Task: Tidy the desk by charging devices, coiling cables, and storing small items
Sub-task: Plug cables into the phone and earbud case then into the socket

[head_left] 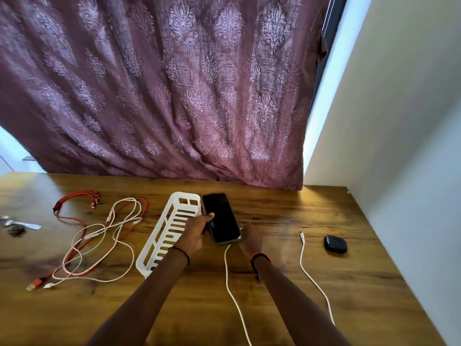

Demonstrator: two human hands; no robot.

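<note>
**Phone held at both sides, white cable at its near end**

Phone [222, 218] lies face up, screen dark, on wooden counter [274, 308]. Left grip [195, 232] holds the phone's left edge: thumb on the glass, fingers curled under the side. Right grip [250, 237] sits at the phone's near-right corner, fingers bent against it. It is motion-blurred, so cannot tell whether it pinches or only touches.

White charging cable [230, 283] meets the phone's near end between the two grips and runs toward the viewer. Whether the plug is fully seated is unclear.

White slotted organizer tray [187, 194] is just left of the phone, long side alongside it, partly under the left wrist. Tangle of red and white cables [94, 233] lies further left of the phone, past the tray. Second white cable [309, 270] lies right of the phone with its connector free on the counter. Black earbud case [335, 243] is beyond that cable, well right of the phone. Maroon patterned curtain [174, 96] hangs behind the phone.
</note>
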